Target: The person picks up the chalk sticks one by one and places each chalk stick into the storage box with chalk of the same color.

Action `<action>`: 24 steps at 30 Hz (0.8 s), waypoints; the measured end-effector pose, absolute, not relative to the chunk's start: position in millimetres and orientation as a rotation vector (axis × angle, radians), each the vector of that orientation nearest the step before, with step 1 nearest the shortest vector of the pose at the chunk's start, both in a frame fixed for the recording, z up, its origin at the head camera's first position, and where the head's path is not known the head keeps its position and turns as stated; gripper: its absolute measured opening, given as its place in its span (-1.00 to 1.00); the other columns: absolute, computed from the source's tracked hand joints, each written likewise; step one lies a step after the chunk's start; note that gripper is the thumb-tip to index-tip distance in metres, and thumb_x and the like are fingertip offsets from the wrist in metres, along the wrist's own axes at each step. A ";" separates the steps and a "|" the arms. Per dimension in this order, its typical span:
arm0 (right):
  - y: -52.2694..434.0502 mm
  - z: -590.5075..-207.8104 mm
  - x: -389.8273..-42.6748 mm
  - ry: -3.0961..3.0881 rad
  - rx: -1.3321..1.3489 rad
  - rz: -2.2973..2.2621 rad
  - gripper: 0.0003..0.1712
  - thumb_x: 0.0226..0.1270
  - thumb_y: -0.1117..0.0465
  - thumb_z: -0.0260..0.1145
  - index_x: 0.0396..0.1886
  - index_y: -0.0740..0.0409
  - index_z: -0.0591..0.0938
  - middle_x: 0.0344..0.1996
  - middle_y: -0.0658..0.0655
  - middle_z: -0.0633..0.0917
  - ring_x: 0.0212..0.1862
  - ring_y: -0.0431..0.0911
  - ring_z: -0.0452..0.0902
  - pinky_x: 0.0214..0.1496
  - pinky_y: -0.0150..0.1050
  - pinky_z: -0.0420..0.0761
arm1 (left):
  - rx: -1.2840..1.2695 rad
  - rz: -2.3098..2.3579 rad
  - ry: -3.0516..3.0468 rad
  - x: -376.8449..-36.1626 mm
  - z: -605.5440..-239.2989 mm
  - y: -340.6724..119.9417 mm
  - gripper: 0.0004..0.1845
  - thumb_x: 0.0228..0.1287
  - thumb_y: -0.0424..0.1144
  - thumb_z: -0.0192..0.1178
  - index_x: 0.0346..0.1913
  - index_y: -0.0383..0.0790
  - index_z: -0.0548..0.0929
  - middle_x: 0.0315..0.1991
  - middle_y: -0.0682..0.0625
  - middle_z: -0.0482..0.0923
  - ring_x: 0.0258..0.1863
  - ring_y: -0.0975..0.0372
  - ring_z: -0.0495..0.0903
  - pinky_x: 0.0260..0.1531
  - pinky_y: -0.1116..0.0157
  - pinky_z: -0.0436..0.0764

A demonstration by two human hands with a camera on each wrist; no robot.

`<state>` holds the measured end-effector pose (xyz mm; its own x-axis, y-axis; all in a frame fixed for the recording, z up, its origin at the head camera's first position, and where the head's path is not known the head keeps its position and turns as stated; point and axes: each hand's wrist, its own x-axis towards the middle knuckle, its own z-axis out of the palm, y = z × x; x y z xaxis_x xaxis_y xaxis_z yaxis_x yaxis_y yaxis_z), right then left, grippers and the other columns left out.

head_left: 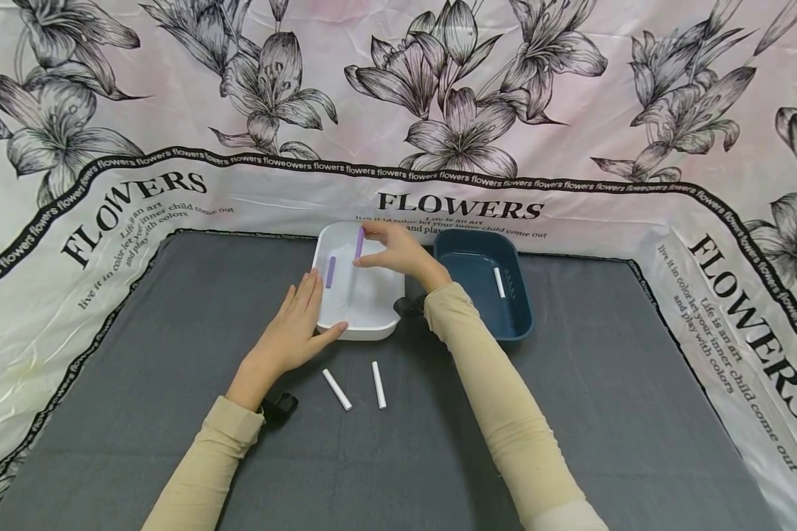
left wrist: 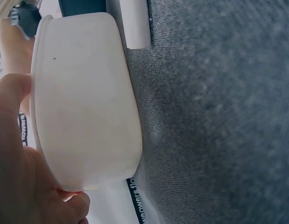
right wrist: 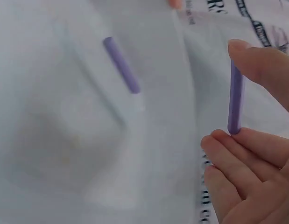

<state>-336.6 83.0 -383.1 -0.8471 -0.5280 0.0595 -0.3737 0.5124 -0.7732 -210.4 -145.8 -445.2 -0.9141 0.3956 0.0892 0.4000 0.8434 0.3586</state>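
Observation:
My right hand [head_left: 388, 251] pinches a purple stick [head_left: 359, 243] between thumb and fingers, holding it above the white tray [head_left: 365, 324]; the right wrist view shows the same purple stick [right wrist: 235, 100] held by its ends. A second purple stick [head_left: 330, 271] lies inside the tray, also visible as the loose stick [right wrist: 121, 64]. My left hand [head_left: 295, 324] holds the tray's near left corner, its thumb along the front wall; the left wrist view shows the tray wall [left wrist: 83, 98] against my palm. Two white sticks [head_left: 336, 389] [head_left: 378, 384] lie on the grey mat in front of the tray.
A dark blue tray [head_left: 514, 317] stands right of the white one with one white stick [head_left: 499, 282] inside. The grey mat [head_left: 604, 398] covers the table. A flower-printed cloth [head_left: 438, 118] rises behind and along both sides.

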 end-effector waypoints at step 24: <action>63.9 -419.8 -341.7 2.757 -0.652 -0.795 -0.09 0.06 -0.11 0.54 0.40 0.10 0.47 0.30 0.11 0.54 0.32 -0.02 0.42 0.36 -0.02 0.39 | -0.663 -0.594 -2.976 -211.5 -448.3 -148.1 0.07 0.41 0.36 -0.10 0.54 -0.47 -0.19 0.58 -0.28 -0.37 0.57 0.00 -0.31 0.50 -0.02 -0.20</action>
